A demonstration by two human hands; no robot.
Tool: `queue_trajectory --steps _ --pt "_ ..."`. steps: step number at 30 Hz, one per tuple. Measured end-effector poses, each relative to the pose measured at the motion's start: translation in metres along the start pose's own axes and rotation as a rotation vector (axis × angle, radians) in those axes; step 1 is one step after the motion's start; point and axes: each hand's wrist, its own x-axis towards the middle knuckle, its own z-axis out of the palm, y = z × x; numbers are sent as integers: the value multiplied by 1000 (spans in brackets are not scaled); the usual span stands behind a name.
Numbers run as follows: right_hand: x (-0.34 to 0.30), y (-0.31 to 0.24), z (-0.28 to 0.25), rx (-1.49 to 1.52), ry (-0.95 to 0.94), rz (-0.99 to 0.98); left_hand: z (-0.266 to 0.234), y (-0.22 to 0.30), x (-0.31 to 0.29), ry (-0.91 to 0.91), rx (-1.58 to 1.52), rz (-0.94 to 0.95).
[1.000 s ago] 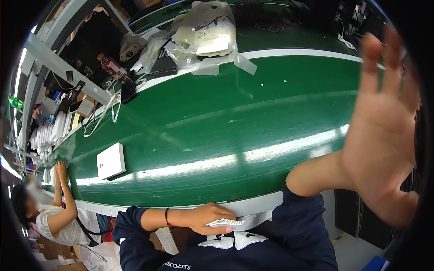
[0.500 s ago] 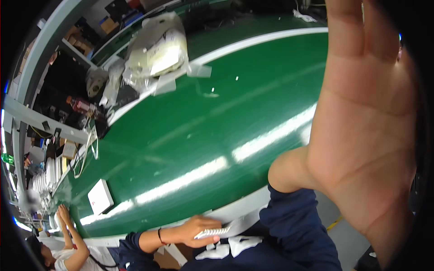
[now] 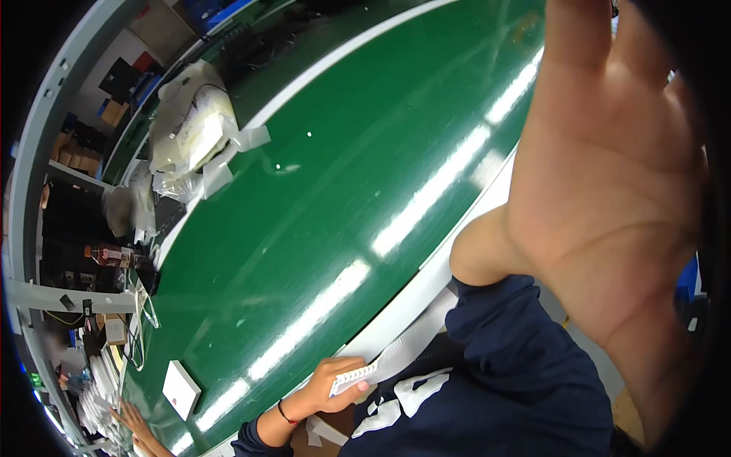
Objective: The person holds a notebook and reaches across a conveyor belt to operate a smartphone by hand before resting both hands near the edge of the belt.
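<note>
My left hand [image 3: 335,387], with a dark band at the wrist, is closed around a small white piece [image 3: 355,375] with a ridged, toothed edge. It is held beside the near edge of the green table [image 3: 251,221]. A pale ribbed strip [image 3: 415,335] runs from beside that hand toward the dark blue sleeve; whether it joins the held piece is unclear. Very close to the camera, my right hand [image 3: 609,175] is raised with its palm toward the view. Its visible fingers stretch upward with a gap between them. The fingertips are cut off, and nothing shows in the palm.
A flat white box [image 3: 181,390] lies on the table at the lower left. Another person's hand and forearm [image 3: 137,426] reach in beside it. A plastic-wrapped bundle [image 3: 194,126] sits at the far left, above a bottle [image 3: 110,255]. A grey metal frame [image 3: 34,152] borders the left side.
The whole view has turned, so the table now slants more steeply. Less of the other person shows. My left hand keeps the white piece, and my right hand remains raised close to the camera.
</note>
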Motion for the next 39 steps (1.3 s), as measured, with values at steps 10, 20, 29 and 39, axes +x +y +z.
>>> queue_trajectory --steps 10,20,29,39 --pt "-39 74 -23 -82 -481 406 13 4 -26 126 -156 -150" --pt "-142 127 -47 470 -982 1259 -18 72 -51 406 -201 -358" --pt "-182 117 -20 468 -1027 1287 -92 82 -46 -246 -1 -69" --pt "-182 113 -17 382 -958 1326 -269 -60 -96 986 435 -550"
